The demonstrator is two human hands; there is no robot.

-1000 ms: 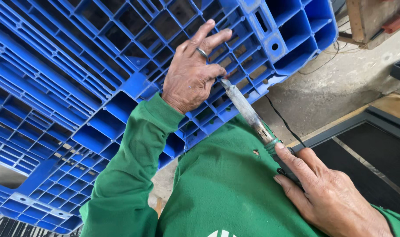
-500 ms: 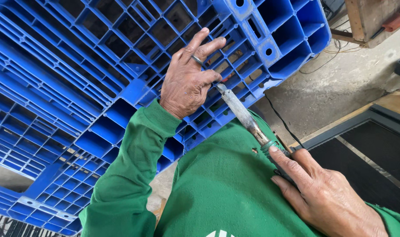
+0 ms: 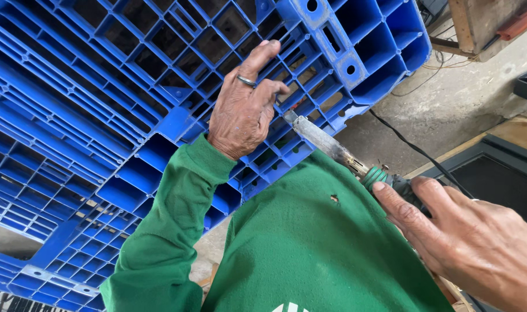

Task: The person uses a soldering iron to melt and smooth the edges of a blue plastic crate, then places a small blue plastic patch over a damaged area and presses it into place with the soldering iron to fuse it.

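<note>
A metal-barrelled hand tool (image 3: pixel 327 143) with a green collar ran slantwise from lower right up to the blue plastic pallet (image 3: pixel 101 104), its tip set against the pallet's gridded ribs just beside the left hand (image 3: pixel 243 112). The right hand (image 3: pixel 466 237) gripped the tool's handle, fingers closed round it with the forefinger stretched along the collar. The left hand lay pressed on the ribs, fingers held close together, one ring on it. There was one tool, one pallet, two hands. The pallet leaned over the person's green sweater (image 3: pixel 310 242). Beyond lay a rough concrete floor (image 3: pixel 448 110) with a black cable (image 3: pixel 414 150) trailing across it, a dark framed panel (image 3: pixel 500 173) at the right, and timber (image 3: pixel 477 23) at the top corner.
</note>
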